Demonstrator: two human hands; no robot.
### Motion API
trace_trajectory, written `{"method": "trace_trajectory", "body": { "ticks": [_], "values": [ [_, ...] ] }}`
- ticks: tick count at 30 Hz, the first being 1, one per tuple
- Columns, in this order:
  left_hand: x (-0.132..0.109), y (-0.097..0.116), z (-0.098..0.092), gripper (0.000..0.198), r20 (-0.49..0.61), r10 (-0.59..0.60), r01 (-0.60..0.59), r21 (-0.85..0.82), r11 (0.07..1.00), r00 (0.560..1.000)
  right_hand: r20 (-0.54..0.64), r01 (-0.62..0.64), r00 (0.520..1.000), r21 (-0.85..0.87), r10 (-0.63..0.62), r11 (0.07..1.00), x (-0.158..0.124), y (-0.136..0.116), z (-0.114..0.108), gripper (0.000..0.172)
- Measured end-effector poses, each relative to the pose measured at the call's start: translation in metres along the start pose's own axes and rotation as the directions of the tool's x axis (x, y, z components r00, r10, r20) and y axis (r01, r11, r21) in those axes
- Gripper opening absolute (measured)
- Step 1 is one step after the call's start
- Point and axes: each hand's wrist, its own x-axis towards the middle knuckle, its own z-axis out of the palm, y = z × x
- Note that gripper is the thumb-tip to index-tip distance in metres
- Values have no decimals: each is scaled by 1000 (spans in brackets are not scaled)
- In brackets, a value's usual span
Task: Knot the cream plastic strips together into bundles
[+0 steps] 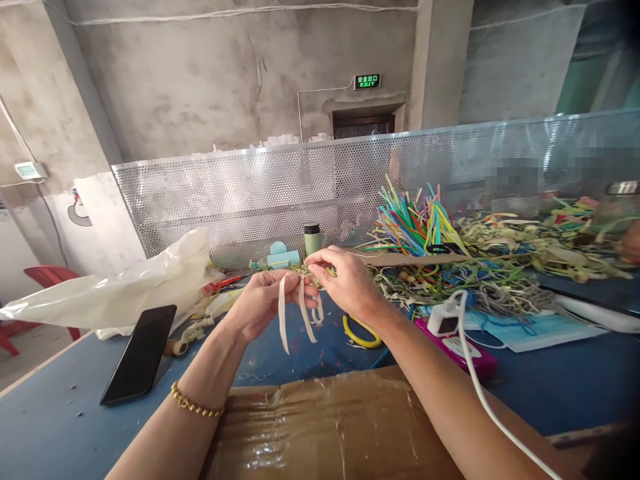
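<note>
Cardboard as landmark. Pale strips hang just beyond its far edge, held above the blue table. Left hand pinches them between thumb and fingers, tails loose. Right hand meets it at the bunch, fingertips drawn close; too small to tell whether they close on a strand.

Risks, as judged: a slackened left pinch would let the strips slide apart and drop. A hard tug could tear or kink one, if they are as thin as they look. Low-hanging tails might snag the yellow ring, beyond the cardboard. White cable, right of the cardboard, crosses in front of the right forearm; a wide arm swing could drag the purple power strip.
</note>
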Motion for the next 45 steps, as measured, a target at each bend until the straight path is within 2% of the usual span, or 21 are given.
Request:
{"method": "trace_trajectory", "body": {
  "ticks": [3,5,7,10,13,18,25,27,31,34,38,41,45],
  "values": [
    [1,1,2,25,-114,26,-29,-27,999,993,-89,7,996,-130,-18,992,0,-4,-4,21],
    [2,0,3,22,-171,47,-57,-51,997,984,-51,-24,999,-133,18,991,-2,-9,-5,34],
    [4,0,4,20,-195,66,-82,-76,994,979,41,-35,998,-94,39,995,-4,-12,-3,41],
    [5,0,5,18,-204,80,-103,-104,989,976,124,-23,992,10,22,1000,-6,-13,2,36],
    [5,1,4,20,-198,73,-98,-121,988,978,107,-30,994,71,22,997,-6,-13,5,27],
    [5,-1,1,20,-231,75,-98,-91,991,970,147,-38,989,71,27,997,-6,-18,3,23],
    [4,-1,3,22,-254,125,-143,-53,988,959,179,39,983,42,-46,998,-7,-17,4,27],
    [5,-1,4,23,-283,149,-165,-34,986,948,159,31,987,-23,-27,999,-7,-16,3,27],
    [6,-2,5,21,-381,194,-189,51,981,904,5,33,999,-142,-32,989,-7,-18,0,32],
    [6,-4,7,18,-412,223,-199,100,975,884,60,33,998,-47,-30,998,-10,-25,5,37],
    [7,-7,9,16,-435,249,-207,142,968,866,171,-46,985,133,23,990,-13,-29,14,27],
    [7,-6,8,12,-454,248,-203,145,968,856,173,-64,985,295,13,953,-12,-27,14,24],
    [6,-1,10,14,-432,236,-188,150,971,870,221,-183,971,449,90,875,-10,-21,8,24]
  ]
}}
